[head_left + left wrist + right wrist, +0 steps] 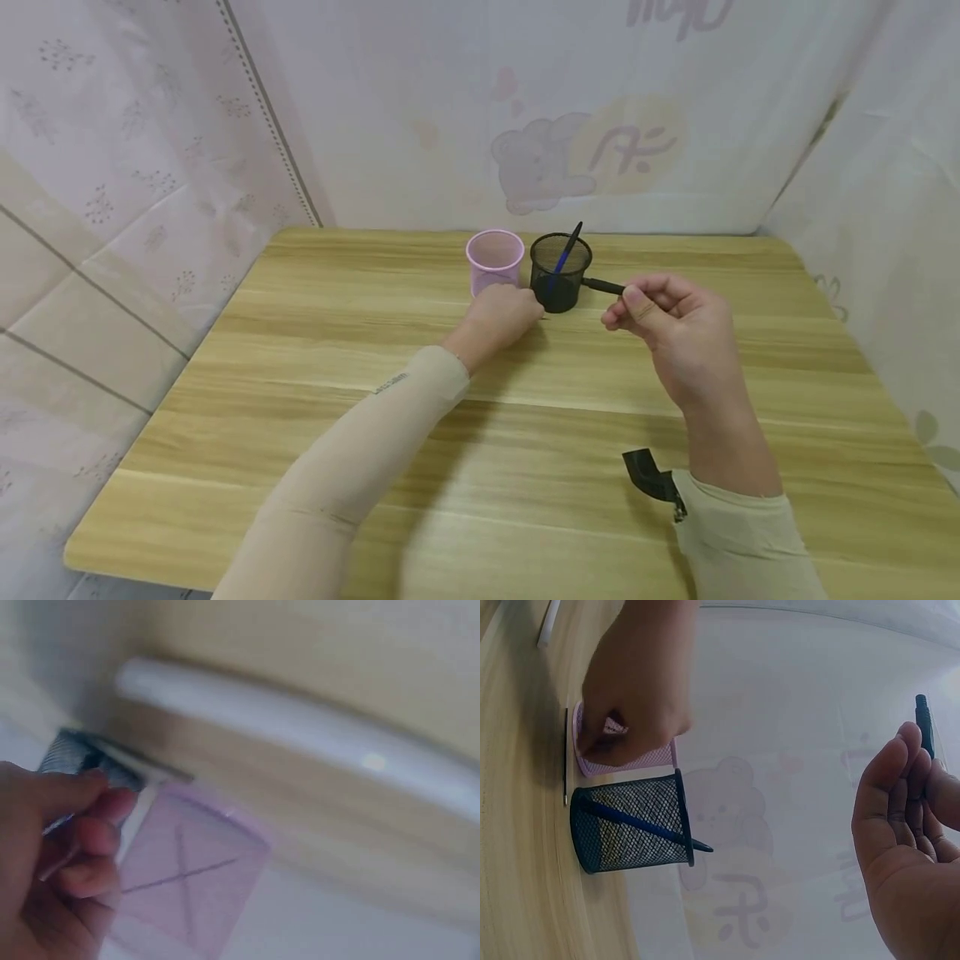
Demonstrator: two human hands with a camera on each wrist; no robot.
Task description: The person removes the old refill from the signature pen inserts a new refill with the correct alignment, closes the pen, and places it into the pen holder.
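My right hand (693,342) pinches a black pen (603,286) between thumb and fingers, up in front of the cups. In the right wrist view the pen (925,724) shows its narrow, stepped end. My left hand (504,315) is low before the pink mesh cup (495,277) and the black mesh cup (557,292); its fingers are curled, thumb and fingertips together. Close beneath them lies a thin black pen refill (565,754) with a brass-coloured tip, mostly hidden in the head view. A blue and black pen (641,823) leans inside the black cup.
Both cups stand side by side near the back edge of the wooden table (360,283), before a printed cloth wall (420,100). A white rod (300,727), blurred in the left wrist view, lies near the left forearm. A black bracket (648,475) sticks out at the right cuff.
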